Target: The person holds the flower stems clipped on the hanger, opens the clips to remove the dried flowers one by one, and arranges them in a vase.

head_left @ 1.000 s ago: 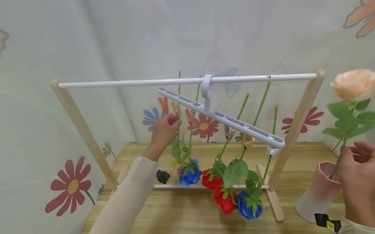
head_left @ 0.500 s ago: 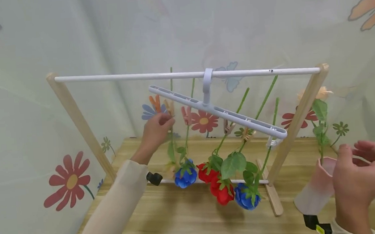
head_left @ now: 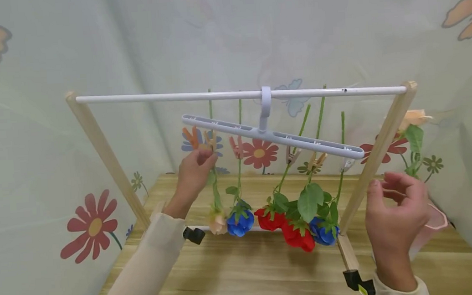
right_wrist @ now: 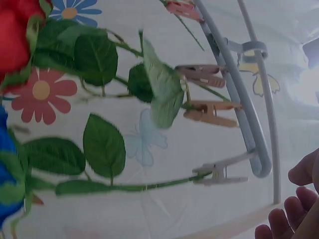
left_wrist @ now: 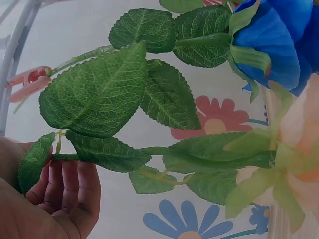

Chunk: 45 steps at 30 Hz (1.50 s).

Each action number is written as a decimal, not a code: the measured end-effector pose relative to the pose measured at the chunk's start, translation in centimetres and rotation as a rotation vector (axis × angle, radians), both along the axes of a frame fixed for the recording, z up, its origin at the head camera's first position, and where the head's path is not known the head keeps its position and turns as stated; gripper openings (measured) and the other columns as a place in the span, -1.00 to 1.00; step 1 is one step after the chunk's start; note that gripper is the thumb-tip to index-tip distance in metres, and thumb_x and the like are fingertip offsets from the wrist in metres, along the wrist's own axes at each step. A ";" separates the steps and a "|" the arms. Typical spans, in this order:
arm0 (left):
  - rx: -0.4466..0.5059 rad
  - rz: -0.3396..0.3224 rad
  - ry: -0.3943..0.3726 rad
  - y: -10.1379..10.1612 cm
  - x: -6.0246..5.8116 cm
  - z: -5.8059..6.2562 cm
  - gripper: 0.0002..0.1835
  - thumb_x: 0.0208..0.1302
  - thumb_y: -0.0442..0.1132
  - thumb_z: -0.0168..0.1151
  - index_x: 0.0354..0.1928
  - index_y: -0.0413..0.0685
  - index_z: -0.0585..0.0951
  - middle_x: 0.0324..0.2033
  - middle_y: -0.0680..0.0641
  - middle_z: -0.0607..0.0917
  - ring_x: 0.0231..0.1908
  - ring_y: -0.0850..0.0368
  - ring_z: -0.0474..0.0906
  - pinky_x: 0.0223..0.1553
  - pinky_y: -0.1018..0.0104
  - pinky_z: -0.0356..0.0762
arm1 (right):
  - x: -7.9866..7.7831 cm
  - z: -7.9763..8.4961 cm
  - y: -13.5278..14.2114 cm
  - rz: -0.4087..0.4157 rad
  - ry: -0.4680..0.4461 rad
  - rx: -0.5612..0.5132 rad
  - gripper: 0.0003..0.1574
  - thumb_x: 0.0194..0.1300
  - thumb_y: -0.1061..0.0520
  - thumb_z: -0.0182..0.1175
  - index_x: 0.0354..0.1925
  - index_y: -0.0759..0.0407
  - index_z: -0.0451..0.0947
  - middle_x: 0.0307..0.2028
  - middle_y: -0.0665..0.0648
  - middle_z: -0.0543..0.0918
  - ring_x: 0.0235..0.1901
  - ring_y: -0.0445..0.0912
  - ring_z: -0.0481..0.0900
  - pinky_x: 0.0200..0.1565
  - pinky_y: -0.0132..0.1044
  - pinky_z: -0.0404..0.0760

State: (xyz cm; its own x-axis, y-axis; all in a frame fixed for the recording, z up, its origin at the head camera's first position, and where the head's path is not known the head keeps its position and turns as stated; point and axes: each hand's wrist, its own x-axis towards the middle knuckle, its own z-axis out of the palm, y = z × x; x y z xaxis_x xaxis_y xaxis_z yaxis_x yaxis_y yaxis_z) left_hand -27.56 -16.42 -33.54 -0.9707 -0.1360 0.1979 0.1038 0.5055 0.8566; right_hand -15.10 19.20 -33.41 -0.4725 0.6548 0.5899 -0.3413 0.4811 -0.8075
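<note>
My left hand [head_left: 192,173] pinches the green stem of a peach rose [head_left: 218,223], just under a tan clothespin [head_left: 211,139]. That rose hangs head down from the left part of a grey clip hanger [head_left: 259,133]. In the left wrist view, the curled fingers [left_wrist: 70,186] lie around the stem, below its leaves. Nothing is in my right hand [head_left: 397,214]; its fingers are loosely bent, in front of the pink-and-white vase [head_left: 435,220]. Another peach rose [head_left: 415,118] stands upright in the vase, partly hidden by the hand and post.
A white rod [head_left: 166,97] on wooden posts [head_left: 105,156] bears the hanger, which tilts down to the right. Blue roses [head_left: 241,222] and red roses [head_left: 297,237] hang upside down from clothespins. An orange clothespin [head_left: 191,137] at the left end holds no flower.
My right hand has let go of the upright peach rose, now in the vase, and moved left. The hanger's right end has risen. My left hand stays at the stem.
</note>
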 end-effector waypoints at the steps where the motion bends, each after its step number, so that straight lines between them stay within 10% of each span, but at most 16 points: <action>1: 0.000 0.001 0.004 0.0 0.1 -0.1 -0.72 0.43 -0.02 0.24 -0.02 -0.05 0.65 -0.09 -0.10 0.72 -0.06 -0.02 0.60 -0.03 0.12 0.59 | -0.1 0.0 -0.5 0.028 0.025 0.014 -0.76 0.26 0.30 0.29 -0.07 0.28 0.62 -0.24 -0.24 0.54 -0.21 -0.39 0.52 -0.14 -0.53 0.49; 10: 0.077 0.031 0.031 -0.3 1.2 -0.9 -0.69 0.42 -0.03 0.24 -0.02 -0.11 0.66 -0.13 -0.14 0.70 -0.10 -0.01 0.58 -0.11 0.20 0.54 | -2.0 -1.0 -5.9 0.291 0.085 0.234 -0.78 0.22 0.38 0.31 -0.12 0.42 0.60 -0.22 0.28 0.66 -0.20 -0.26 0.53 -0.18 -0.53 0.49; 25: 0.111 0.015 -0.021 -0.1 1.4 -1.0 -0.59 0.41 0.06 0.23 0.09 -0.06 0.66 -0.02 -0.13 0.72 -0.01 -0.03 0.61 -0.02 0.15 0.58 | -3.4 -0.4 -13.3 0.557 -0.087 0.440 -0.61 0.26 0.22 0.36 0.06 0.21 0.60 -0.12 0.18 0.68 -0.18 -0.01 0.62 -0.24 -0.16 0.67; 45: 0.135 0.016 0.025 0.4 1.4 -1.0 -0.65 0.38 -0.01 0.28 0.00 -0.12 0.71 -0.10 -0.19 0.76 -0.11 -0.02 0.66 -0.21 0.33 0.57 | -6.8 1.8 -20.6 0.575 -0.124 0.510 -0.54 0.32 0.13 0.35 0.14 0.25 0.58 -0.14 0.17 0.76 -0.21 0.02 0.76 -0.16 -0.13 0.75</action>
